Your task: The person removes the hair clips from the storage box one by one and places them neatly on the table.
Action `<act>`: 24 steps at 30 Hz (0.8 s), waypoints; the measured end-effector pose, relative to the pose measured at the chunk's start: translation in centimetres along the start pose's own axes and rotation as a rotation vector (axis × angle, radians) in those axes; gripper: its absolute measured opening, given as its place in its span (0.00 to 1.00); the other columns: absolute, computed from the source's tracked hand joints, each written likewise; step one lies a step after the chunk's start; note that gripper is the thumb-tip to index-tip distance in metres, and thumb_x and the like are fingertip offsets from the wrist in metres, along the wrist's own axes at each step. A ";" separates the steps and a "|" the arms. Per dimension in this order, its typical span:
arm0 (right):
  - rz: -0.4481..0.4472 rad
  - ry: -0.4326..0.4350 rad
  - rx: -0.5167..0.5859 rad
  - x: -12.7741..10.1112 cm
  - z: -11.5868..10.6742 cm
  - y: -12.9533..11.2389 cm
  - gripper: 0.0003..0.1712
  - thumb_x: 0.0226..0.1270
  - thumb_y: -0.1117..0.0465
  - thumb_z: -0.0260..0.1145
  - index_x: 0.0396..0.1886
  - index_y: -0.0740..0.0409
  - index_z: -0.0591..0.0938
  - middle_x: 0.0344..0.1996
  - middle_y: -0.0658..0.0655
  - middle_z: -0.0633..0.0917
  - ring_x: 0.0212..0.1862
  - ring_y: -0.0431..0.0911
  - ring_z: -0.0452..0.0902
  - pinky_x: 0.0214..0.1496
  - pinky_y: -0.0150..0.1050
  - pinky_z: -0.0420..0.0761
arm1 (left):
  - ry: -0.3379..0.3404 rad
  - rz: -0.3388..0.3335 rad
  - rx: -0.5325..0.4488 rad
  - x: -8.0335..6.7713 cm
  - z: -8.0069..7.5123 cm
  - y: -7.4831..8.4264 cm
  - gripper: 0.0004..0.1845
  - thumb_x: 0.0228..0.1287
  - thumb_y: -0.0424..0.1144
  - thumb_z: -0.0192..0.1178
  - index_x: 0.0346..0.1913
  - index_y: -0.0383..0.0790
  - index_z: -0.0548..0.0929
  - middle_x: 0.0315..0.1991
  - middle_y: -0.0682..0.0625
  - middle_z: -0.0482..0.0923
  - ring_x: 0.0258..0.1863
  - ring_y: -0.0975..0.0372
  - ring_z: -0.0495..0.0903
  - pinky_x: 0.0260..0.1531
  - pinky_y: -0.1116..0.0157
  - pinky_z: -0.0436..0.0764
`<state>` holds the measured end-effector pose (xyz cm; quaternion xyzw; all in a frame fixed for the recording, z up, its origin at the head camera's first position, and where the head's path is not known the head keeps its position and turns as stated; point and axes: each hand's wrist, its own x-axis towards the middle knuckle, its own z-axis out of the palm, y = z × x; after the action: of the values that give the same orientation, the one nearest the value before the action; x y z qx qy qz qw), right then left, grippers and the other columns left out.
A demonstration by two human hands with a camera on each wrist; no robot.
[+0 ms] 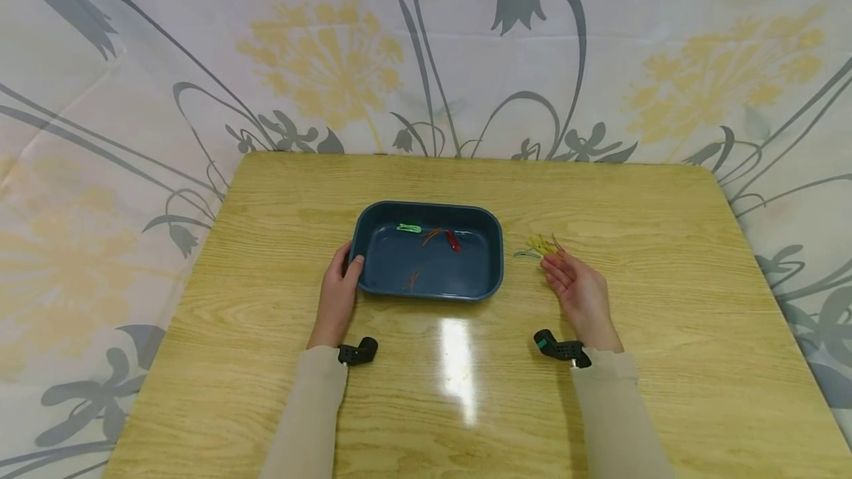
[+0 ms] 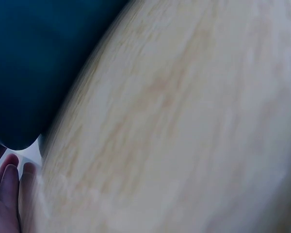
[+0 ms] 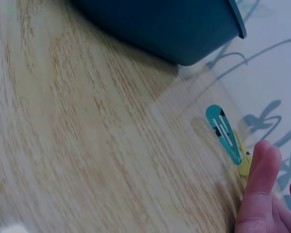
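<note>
A dark blue rectangular tray [image 1: 433, 296] sits on the table. My left hand [image 1: 340, 288] grips its left rim, thumb over the edge and fingers along the outer side. Inside lie a light green hair clip [image 1: 409, 228], a red hair clip [image 1: 452, 241] and two thin orange-brown pieces, one of them an orange clip [image 1: 432, 236] near the back. Right of the tray, my right hand [image 1: 577, 290] pinches a small bunch of snap hair clips at its fingertips. A teal clip [image 3: 223, 134] and yellow clips [image 1: 541, 245] stick out; a reddish one is partly hidden.
The wood-grain table [image 1: 679, 272] extends around the tray on all sides. A flower-patterned cloth [image 1: 466, 58] rises behind the table's far edge and along both sides. Each wrist wears a black camera mount [image 1: 562, 350].
</note>
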<state>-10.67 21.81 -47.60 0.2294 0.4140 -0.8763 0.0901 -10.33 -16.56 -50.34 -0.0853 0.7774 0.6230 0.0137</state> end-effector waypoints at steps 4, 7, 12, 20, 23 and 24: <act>-0.013 -0.010 -0.003 -0.1 0.0 0.0 0.23 0.73 0.61 0.48 0.63 0.64 0.60 0.38 0.55 0.84 0.42 0.44 0.82 0.40 0.32 0.81 | -0.004 -0.018 -0.012 -0.1 -0.2 0.5 0.26 0.68 0.54 0.48 0.66 0.53 0.64 0.65 0.54 0.63 0.64 0.63 0.62 0.64 0.60 0.61; -0.022 -0.008 -0.009 -0.1 0.1 0.1 0.26 0.73 0.63 0.47 0.67 0.64 0.56 0.37 0.55 0.83 0.41 0.44 0.82 0.40 0.31 0.81 | -0.020 -0.031 -0.027 -0.5 -0.2 1.6 0.26 0.69 0.50 0.48 0.67 0.49 0.63 0.66 0.51 0.62 0.65 0.61 0.62 0.65 0.59 0.61; -0.036 0.004 0.009 -0.1 0.0 0.2 0.24 0.72 0.65 0.47 0.66 0.64 0.59 0.34 0.55 0.83 0.38 0.45 0.82 0.40 0.32 0.81 | -0.026 -0.035 -0.018 -1.2 -0.2 3.2 0.26 0.70 0.47 0.47 0.68 0.45 0.62 0.67 0.48 0.61 0.66 0.59 0.61 0.65 0.58 0.61; -0.075 -0.050 0.027 -0.3 -0.3 0.5 0.13 0.71 0.66 0.49 0.52 0.66 0.71 0.33 0.57 0.83 0.38 0.46 0.81 0.45 0.35 0.81 | -0.016 -0.023 -0.008 -1.4 0.0 3.6 0.24 0.71 0.46 0.46 0.67 0.44 0.64 0.65 0.47 0.63 0.65 0.58 0.62 0.64 0.58 0.62; -0.086 -0.087 -0.020 -0.4 -0.4 0.7 0.11 0.72 0.67 0.49 0.50 0.66 0.72 0.33 0.56 0.83 0.38 0.46 0.81 0.46 0.36 0.80 | -0.018 -0.030 -0.003 -1.4 -0.1 3.6 0.25 0.71 0.46 0.46 0.67 0.44 0.63 0.66 0.48 0.62 0.65 0.58 0.62 0.64 0.58 0.62; -0.085 -0.096 -0.034 -0.5 -0.3 0.8 0.11 0.72 0.67 0.49 0.49 0.65 0.72 0.33 0.56 0.83 0.38 0.46 0.81 0.46 0.36 0.80 | -0.021 -0.031 -0.002 -1.4 -0.1 3.5 0.25 0.71 0.46 0.46 0.67 0.44 0.62 0.66 0.48 0.62 0.65 0.58 0.61 0.65 0.58 0.61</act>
<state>-9.87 21.53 -48.07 0.1677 0.4333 -0.8822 0.0762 -9.50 -15.78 -46.73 -0.0907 0.7753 0.6243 0.0312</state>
